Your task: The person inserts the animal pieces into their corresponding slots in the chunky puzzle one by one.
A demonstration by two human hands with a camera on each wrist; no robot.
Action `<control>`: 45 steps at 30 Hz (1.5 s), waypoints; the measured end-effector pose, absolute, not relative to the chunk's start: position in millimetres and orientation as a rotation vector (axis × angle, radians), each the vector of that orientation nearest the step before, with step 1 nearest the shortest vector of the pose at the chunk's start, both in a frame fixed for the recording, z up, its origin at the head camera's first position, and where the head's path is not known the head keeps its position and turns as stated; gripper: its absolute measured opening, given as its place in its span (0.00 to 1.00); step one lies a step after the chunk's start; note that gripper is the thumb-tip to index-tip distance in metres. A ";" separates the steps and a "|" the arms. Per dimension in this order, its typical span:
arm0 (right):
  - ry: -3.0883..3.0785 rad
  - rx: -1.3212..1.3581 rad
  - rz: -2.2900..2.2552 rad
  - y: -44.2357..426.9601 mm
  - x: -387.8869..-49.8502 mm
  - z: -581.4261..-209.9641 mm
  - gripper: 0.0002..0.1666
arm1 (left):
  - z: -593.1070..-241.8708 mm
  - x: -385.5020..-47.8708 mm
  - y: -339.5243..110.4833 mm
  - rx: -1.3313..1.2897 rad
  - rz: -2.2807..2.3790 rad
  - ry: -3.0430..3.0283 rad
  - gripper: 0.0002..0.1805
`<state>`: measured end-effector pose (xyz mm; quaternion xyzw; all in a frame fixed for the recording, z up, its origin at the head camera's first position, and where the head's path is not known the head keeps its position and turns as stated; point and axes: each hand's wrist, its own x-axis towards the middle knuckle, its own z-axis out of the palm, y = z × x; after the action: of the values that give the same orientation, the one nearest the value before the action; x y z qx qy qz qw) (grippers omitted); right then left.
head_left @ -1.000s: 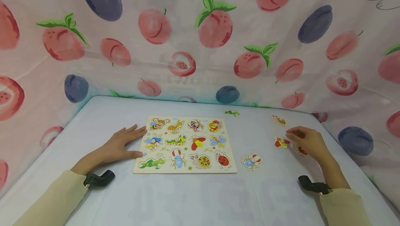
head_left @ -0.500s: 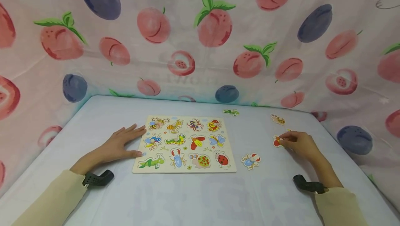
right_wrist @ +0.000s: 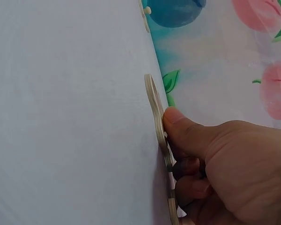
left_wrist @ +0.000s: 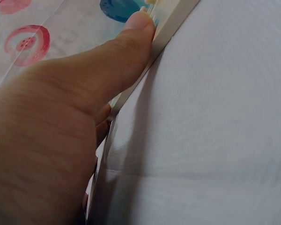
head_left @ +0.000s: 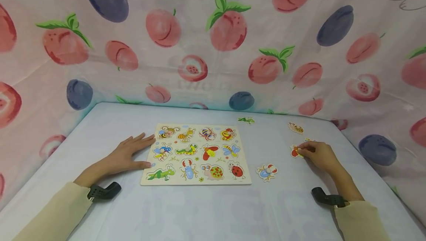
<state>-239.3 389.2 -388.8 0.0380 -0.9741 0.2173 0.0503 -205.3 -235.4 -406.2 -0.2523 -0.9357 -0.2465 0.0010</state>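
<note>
A pale wooden peg-puzzle board (head_left: 246, 178) with printed insects lies on the white table. My left hand (head_left: 124, 156) rests at its left edge, fingers spread and fairly straight. In the left wrist view the thumb (left_wrist: 126, 51) touches the board's edge (left_wrist: 166, 35). To the right of the board, my right hand (head_left: 319, 156) pinches a red and yellow insect puzzle piece (head_left: 294, 151). The right wrist view shows this piece (right_wrist: 154, 105) edge-on beside the thumb, close to the tabletop; its knob is mostly hidden by the fingers.
A blue stag-beetle piece (head_left: 267, 172) lies between board and right hand. Farther back are a green grasshopper piece (head_left: 246, 120) and a snail-like piece (head_left: 296, 127). Another piece (head_left: 309, 140) shows partly behind the right hand. A fruit-print cloth (head_left: 213, 85) hangs behind the table.
My right hand has moved left and slightly inward onto the red and yellow piece and now pinches it. The ladybug-like piece under that hand is now out of sight. The left hand stays put.
</note>
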 end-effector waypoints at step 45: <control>-2.908 0.377 0.698 345.8 -236.0 -357.9 0.12 | -407.3 -205.4 -236.5 -0.796 -0.760 -2.937 0.48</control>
<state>-236.0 345.8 -357.9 0.1248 -0.9628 0.2312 0.0638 -205.4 -236.5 -407.3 -0.2537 -0.9364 -0.2424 0.0024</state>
